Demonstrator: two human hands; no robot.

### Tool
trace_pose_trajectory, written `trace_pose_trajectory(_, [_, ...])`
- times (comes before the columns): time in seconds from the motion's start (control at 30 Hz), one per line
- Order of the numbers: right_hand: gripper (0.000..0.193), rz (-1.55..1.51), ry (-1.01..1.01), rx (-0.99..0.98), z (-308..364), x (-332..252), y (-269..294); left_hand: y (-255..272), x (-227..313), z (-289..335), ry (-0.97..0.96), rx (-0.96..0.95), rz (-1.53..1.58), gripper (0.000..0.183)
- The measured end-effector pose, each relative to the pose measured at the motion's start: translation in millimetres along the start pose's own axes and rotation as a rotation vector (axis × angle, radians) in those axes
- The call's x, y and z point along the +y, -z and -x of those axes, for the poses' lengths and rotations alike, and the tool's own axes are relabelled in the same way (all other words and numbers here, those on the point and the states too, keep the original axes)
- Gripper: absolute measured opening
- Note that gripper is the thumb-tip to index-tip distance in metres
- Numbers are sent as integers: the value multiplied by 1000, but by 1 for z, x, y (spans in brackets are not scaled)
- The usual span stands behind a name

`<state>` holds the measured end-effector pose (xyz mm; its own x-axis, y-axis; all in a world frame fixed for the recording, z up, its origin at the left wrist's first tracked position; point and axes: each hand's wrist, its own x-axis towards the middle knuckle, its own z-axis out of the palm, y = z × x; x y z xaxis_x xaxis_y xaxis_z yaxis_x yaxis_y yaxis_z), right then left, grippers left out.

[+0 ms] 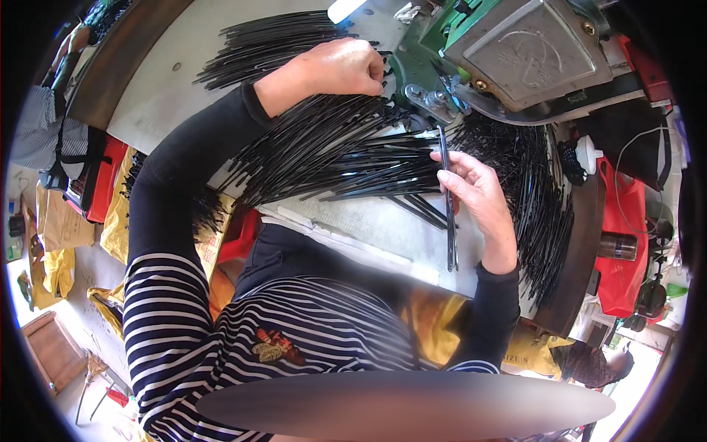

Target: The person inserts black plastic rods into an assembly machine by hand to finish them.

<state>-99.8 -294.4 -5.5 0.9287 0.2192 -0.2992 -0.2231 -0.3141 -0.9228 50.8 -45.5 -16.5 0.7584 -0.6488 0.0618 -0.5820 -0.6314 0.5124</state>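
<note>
My left hand (342,68) reaches across the table to the green machine's base, its fingers curled closed. What they hold, if anything, is hidden behind the knuckles. My right hand (479,193) pinches a few thin black rods (449,232) between thumb and fingers. They stand nearly straight up and down in the picture, apart from the left hand. Between my hands, a fanned pile of thin black rods (309,151) lies on the pale tabletop (372,232). Just beyond the left hand lies another bundle of black rods (272,44).
A green machine (416,62) with a grey metal cover (526,59) stands at the far right of centre. A dense heap of black rods (541,214) lies right of my right hand. A red bag (622,258) hangs past the table's right edge.
</note>
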Motion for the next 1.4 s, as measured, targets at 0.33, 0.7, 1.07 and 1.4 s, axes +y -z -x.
trace_pose_trajectory(0.33, [31, -60, 34, 25, -16, -12, -15, -3, 26, 2, -8, -4, 415, 26])
trace_pose_trajectory(0.7, [32, -97, 49, 72, -25, -5, -21, -24, 12, -15, 34, 275, 890, 31])
trace_pose_trajectory(1.07, [33, -138, 88, 103, -28, -9, -29, -27, 24, -8, -11, 69, 910, 31])
trace_pose_trajectory(1.4, [32, -163, 102, 149, -30, -4, -26, -17, 16, -24, 60, 85, 990, 30])
